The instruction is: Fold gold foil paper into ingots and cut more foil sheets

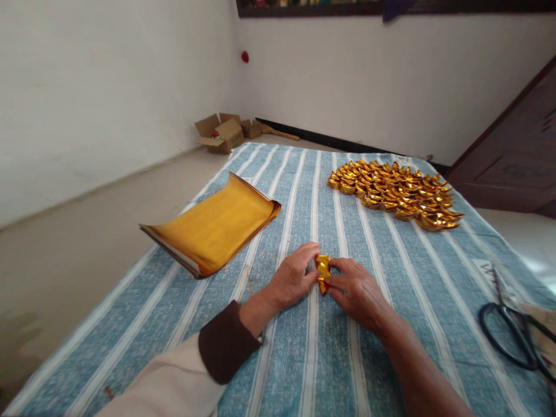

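Holding 1 small folded gold piece [324, 266] between them, 2 bare hands rest over the near middle of a blue striped cloth [334, 376]. The left hand [296, 275] is curled mostly closed, its thumb and forefinger at the left edge of the piece; the right hand [358, 289] is bent more loosely, thumb and fingertips gripping the right edge. How the fingers sit underneath is hidden.

At the far right of the cloth lies a broad cluster of shiny gold shapes [391, 191], packed close in rows, their pointed ends turned up. These look finished, and there are too many overlapping to count reliably. To the left, nearer than the cluster's far rows, lies a stack of flat gold sheets [217, 223] with curling edges, which appears to be unused stock.

Judging by that, much folding is done and plenty of paper is left. The piece in hand seems partway along: it is creased into a narrow strip, without the upturned points of the shapes in the cluster. Black-handled scissors [504, 307] lie at the near right, well apart from the hands.
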### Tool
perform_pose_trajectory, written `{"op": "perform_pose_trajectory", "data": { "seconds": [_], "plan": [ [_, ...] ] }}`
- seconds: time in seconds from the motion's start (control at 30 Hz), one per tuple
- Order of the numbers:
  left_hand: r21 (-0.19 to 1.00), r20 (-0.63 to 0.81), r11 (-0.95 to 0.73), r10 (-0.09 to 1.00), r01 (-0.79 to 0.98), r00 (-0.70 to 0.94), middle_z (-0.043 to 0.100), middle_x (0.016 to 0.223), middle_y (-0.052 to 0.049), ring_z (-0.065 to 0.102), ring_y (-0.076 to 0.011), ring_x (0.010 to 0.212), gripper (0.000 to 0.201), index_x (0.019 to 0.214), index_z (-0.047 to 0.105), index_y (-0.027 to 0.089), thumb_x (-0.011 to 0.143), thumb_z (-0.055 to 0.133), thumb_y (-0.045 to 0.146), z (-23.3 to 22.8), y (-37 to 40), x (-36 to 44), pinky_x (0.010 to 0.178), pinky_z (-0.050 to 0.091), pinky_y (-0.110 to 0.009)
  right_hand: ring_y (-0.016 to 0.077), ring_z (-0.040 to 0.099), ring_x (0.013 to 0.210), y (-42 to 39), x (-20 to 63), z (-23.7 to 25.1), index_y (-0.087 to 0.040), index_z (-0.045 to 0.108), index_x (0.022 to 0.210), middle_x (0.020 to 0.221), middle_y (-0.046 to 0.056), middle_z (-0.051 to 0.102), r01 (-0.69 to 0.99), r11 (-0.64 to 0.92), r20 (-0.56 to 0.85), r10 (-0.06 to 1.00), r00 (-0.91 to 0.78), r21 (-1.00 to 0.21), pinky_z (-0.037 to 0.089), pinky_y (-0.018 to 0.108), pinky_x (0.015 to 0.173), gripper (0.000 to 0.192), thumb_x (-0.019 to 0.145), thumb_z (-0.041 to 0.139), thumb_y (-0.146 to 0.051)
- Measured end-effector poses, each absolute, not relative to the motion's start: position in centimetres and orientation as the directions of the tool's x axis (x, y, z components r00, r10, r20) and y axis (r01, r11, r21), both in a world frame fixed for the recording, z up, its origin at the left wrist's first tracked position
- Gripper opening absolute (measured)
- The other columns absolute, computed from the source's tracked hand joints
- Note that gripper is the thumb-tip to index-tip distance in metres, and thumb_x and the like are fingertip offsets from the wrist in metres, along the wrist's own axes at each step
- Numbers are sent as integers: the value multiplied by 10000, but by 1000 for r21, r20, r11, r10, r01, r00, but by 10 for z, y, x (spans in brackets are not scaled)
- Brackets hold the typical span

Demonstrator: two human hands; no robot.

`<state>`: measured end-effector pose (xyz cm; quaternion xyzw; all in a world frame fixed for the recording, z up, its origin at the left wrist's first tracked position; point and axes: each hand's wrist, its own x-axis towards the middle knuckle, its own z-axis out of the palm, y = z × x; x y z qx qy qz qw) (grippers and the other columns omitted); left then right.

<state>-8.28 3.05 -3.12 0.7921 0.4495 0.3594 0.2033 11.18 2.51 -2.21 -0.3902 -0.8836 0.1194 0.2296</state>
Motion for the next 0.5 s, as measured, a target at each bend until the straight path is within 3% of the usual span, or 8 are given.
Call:
{"op": "perform_pose_trajectory", "data": {
  "seconds": [0.2,0.5],
  "plan": [
    [553,371,-589,807,589,459,685,1119,-67,598,-229,1110,201,1017,640,179,828,624,111,-23,29,-85,982,446,-434,260,601,1043,26,112,-21,-249,753,906,1135,90,649,635,658,290,751,-593,-406,496,433,906,166,820,639,-165],
    [544,357,-566,824,620,439,695,1097,-45,613,-227,1059,165,993,663,193,834,662,151,-22,30,-82,932,441,-415,253,593,1064,27,114,-23,-272,741,948,1182,67,632,591,634,299,766,-568,-499,489,440,917,183,808,665,-181]
  ]
}}
